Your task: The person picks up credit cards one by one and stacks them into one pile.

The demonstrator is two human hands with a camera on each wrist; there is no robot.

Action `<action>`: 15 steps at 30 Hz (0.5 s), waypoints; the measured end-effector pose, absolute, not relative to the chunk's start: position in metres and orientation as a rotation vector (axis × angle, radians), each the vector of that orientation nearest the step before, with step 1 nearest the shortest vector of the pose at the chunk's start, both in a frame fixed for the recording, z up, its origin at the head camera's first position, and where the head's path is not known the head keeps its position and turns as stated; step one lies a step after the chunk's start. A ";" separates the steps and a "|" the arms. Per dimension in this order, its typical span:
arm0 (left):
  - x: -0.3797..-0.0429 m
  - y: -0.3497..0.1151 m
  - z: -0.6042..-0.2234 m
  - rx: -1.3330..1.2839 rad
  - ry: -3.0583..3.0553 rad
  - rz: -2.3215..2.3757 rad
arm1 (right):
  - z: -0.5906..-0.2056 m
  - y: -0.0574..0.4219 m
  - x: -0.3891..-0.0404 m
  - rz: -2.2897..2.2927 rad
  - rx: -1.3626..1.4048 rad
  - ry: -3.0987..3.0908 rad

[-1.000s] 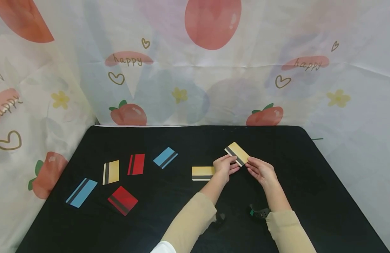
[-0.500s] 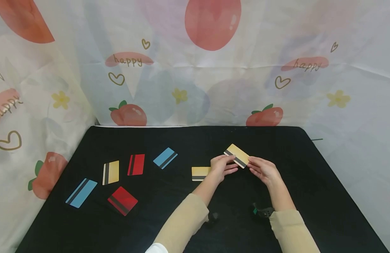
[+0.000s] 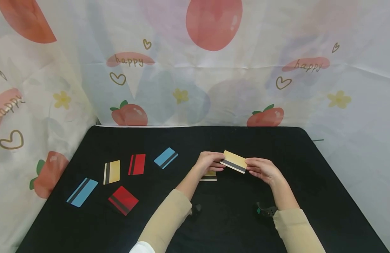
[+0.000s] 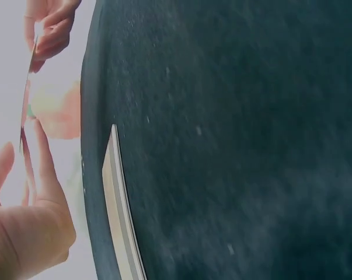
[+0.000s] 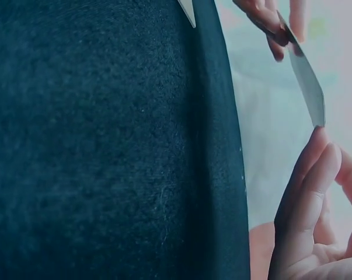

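Note:
A yellow card with a dark stripe (image 3: 233, 161) is held up above the table between both hands. My left hand (image 3: 210, 161) pinches its left end, and my right hand (image 3: 263, 170) pinches its right end. The left wrist view shows this raised card edge-on, between the left hand (image 4: 32, 216) and the right. In the right wrist view the card (image 5: 307, 81) shows its pale face, near the fingertips of the right hand (image 5: 316, 216). A second yellow card (image 3: 209, 176) lies flat below the left hand, which partly hides it.
On the left of the black table (image 3: 232, 225) lie a blue card (image 3: 82, 192), a yellow card (image 3: 111, 172), a red card (image 3: 137, 164), another red card (image 3: 123, 200) and another blue card (image 3: 166, 158). A patterned cloth (image 3: 213, 91) hangs behind.
The raised yellow card has turned to lie more level and come slightly nearer. My left hand has moved left, over the yellow card on the table; the right hand has shifted slightly right.

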State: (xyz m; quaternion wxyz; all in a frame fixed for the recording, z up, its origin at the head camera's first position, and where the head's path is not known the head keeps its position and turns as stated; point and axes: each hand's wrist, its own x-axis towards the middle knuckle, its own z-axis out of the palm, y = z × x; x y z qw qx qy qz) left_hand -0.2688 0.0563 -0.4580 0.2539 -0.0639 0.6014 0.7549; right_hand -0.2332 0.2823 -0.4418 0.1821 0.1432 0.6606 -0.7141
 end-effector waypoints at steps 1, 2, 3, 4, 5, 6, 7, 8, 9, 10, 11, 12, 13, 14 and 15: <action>-0.269 0.054 -0.458 -0.168 1.638 2.026 | -0.441 0.282 -0.233 -2.000 0.395 1.874; -0.269 0.052 -0.458 -0.164 1.639 2.002 | -0.441 0.281 -0.233 -1.985 0.383 1.880; -0.269 0.050 -0.458 -0.159 1.643 1.978 | -0.441 0.281 -0.234 -1.972 0.374 1.888; -0.269 0.048 -0.458 -0.153 1.647 1.955 | -0.441 0.281 -0.234 -1.958 0.365 1.896; -0.268 0.046 -0.458 -0.149 1.650 1.937 | -0.441 0.280 -0.234 -1.946 0.362 1.906; -0.268 0.044 -0.458 -0.147 1.653 1.923 | -0.440 0.280 -0.234 -1.933 0.352 1.915; -0.267 0.043 -0.458 -0.149 1.653 1.915 | -0.440 0.279 -0.234 -1.921 0.345 1.924; -0.266 0.041 -0.458 -0.147 1.655 1.910 | -0.440 0.278 -0.234 -1.913 0.340 1.930; -0.265 0.040 -0.458 -0.146 1.660 1.907 | -0.440 0.277 -0.234 -1.908 0.339 1.936; -0.265 0.038 -0.458 -0.145 1.663 1.907 | -0.440 0.275 -0.234 -1.905 0.338 1.942; -0.264 0.037 -0.458 -0.146 1.661 1.914 | -0.440 0.274 -0.235 -1.902 0.338 1.947; -0.263 0.036 -0.458 -0.151 1.657 1.922 | -0.441 0.273 -0.235 -1.897 0.336 1.952; -0.262 0.035 -0.458 -0.153 1.656 1.929 | -0.442 0.271 -0.235 -1.893 0.341 1.958; -0.261 0.034 -0.459 -0.159 1.656 1.937 | -0.442 0.269 -0.235 -1.891 0.353 1.962; -0.261 0.033 -0.459 -0.164 1.657 1.945 | -0.443 0.268 -0.235 -1.889 0.364 1.963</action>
